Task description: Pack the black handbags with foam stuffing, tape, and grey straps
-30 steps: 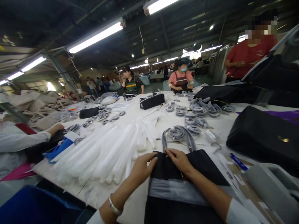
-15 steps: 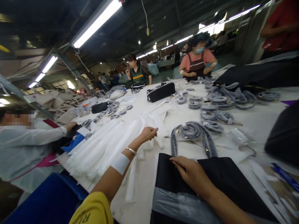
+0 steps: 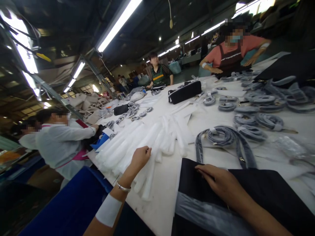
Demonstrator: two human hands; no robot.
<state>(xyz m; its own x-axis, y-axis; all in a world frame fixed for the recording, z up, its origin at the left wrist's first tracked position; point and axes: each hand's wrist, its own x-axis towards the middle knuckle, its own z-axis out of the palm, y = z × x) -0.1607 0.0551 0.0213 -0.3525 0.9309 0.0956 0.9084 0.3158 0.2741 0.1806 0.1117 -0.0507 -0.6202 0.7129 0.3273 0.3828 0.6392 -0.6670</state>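
Low in the head view, a black bag [image 3: 256, 183] lies on the table with a strip of clear plastic across its front. Its plastic-wrapped grey handle [image 3: 200, 149] stands up behind its top edge. My right hand [image 3: 218, 182] rests over the bag, thumb and fingers closed at the top edge near its left corner. To the left, my left hand [image 3: 140, 160] is closed, fingers curled, over the near part of a pile of white foam-like rolls [image 3: 123, 147]. Whatever its fingers may hold is hidden.
Coiled wrapped straps [image 3: 248, 131] cover the table's right side. A black case [image 3: 185, 92] stands farther back. A blue bin [image 3: 71, 203] sits by the near left edge. Co-workers are around the table: one in white [image 3: 66, 141] at left, others across it.
The view has turned left, so the table appears farther right. My left hand has moved left and nearer over the white rolls. My right hand stays at the bag's top edge.
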